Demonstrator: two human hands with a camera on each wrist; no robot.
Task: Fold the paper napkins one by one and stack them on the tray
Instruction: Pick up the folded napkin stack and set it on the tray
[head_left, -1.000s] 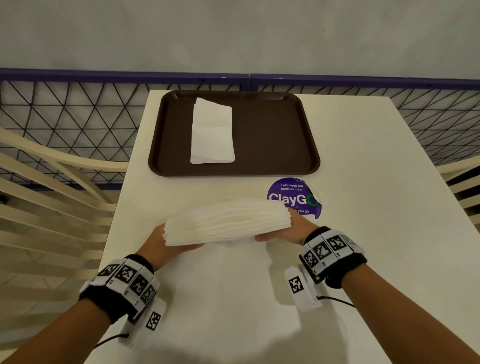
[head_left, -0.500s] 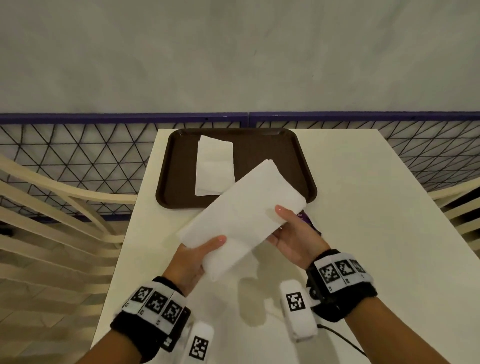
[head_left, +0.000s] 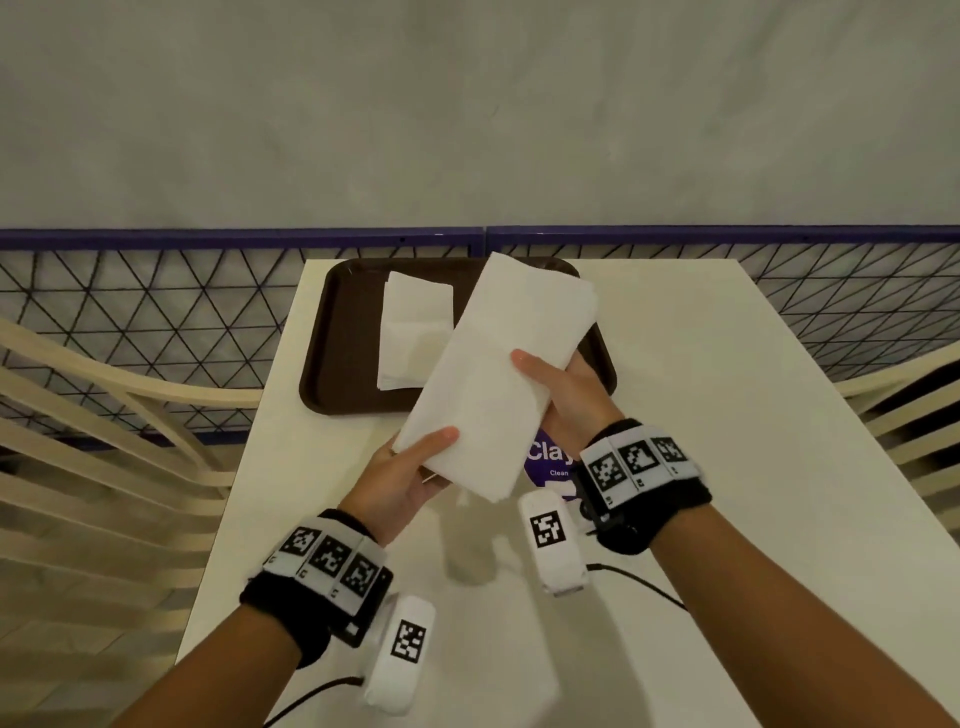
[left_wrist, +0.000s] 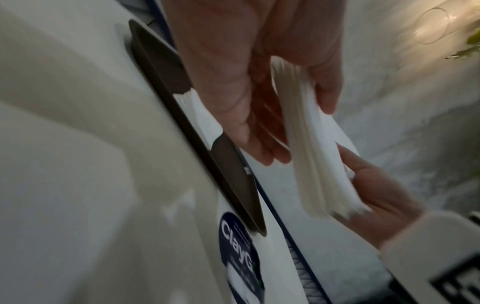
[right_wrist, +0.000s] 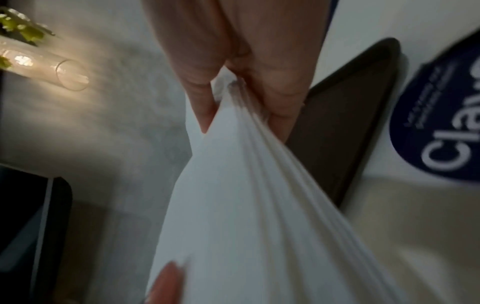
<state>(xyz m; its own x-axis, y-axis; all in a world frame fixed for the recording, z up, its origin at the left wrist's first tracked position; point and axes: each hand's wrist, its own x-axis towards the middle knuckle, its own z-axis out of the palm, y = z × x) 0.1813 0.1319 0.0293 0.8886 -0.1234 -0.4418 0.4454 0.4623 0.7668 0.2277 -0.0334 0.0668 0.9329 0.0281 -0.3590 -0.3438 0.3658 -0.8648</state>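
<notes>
Both hands hold the napkin bundle (head_left: 488, 384) in the air over the near edge of the tray (head_left: 332, 332), its long axis running from 7 o'clock up to 1 o'clock. At the 7 o'clock end, the left hand (head_left: 410, 473) grips it with the thumb on top and the fingers underneath. On its 3 o'clock edge, the right hand (head_left: 563, 395) grasps it, thumb over the top sheet and fingers behind; the right wrist view shows the layers pinched tight between them.

A folded napkin pile (head_left: 413, 332) already lies on the tray's 9 o'clock half, so the work looks to be between napkins: the supply is being handled, not folded. Next, I judge, one sheet must be peeled off the top, which calls for one hand steadying the bundle while the other thumb slides a single layer free. The sheets are thin, so several may lift together. A purple sticker (head_left: 548, 460) shows on the table (head_left: 727, 415), just under the right wrist.
</notes>
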